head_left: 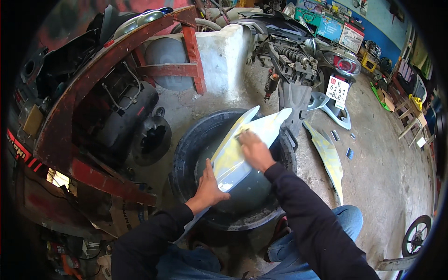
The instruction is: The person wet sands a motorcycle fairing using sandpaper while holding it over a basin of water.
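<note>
A white motorcycle body panel (231, 163) with pale yellow patches slants across a large black tub (181, 144), its pointed far end reaching the far rim. Cloudy water (249, 198) stands in the tub below it. My left hand (208, 189) grips the panel's near left edge, fingers along its side. On the panel's upper face presses my right hand (256, 151), fingers curled down. Whatever those fingers hold is mostly hidden beneath them. The panel's near end passes behind my left forearm.
A similar white and yellow panel (330, 161) lies on the floor at right, near small blue pieces (349, 153). Beyond the tub stands a partly stripped motorcycle (296, 58). A red frame (168, 70) and a dark tank (126, 114) flank the tub's left.
</note>
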Motion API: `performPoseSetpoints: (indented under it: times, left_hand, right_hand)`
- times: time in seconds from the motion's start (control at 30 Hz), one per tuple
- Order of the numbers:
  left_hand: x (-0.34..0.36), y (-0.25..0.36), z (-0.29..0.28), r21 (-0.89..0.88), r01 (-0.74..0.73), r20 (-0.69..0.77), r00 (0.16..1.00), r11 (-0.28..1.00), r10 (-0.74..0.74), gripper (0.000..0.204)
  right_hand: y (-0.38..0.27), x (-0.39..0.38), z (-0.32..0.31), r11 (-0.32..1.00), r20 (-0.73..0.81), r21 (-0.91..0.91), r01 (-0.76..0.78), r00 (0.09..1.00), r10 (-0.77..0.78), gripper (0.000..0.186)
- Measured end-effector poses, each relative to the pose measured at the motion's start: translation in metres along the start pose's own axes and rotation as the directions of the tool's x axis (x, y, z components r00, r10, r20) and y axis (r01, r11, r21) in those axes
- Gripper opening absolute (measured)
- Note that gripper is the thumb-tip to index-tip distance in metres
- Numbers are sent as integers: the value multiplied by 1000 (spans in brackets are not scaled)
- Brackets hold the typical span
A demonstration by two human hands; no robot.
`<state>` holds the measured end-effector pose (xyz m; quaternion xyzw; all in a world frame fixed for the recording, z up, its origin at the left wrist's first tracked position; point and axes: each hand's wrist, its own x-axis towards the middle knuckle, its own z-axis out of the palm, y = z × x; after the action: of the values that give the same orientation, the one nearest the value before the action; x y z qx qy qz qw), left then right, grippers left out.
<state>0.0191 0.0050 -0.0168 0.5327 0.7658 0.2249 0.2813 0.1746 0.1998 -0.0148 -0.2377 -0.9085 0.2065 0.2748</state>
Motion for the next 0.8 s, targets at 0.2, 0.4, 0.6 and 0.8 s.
performPoseSetpoints:
  times: [0.2, 0.4, 0.6, 0.8]
  left_hand:
    - [4, 4, -2, -45, 10, 28, 1000, 999, -8, 148]
    - [0, 0, -11, -63, 27, 40, 999, 998, -24, 147]
    - [0, -1, 1, -23, 16, -15, 1000, 1000, -16, 147]
    - [-1, 9, -3, -12, 45, 7, 999, 999, -45, 148]
  right_hand:
    - [-8, -8, 11, 979, 28, -33, 203, 979, -202, 41]
    - [-43, -22, 21, 921, 110, -46, 386, 919, -379, 38]
    - [-18, -13, 22, 984, -118, -127, 122, 984, -137, 30]
    - [-22, -18, 8, 993, -117, -118, -8, 993, -6, 33]
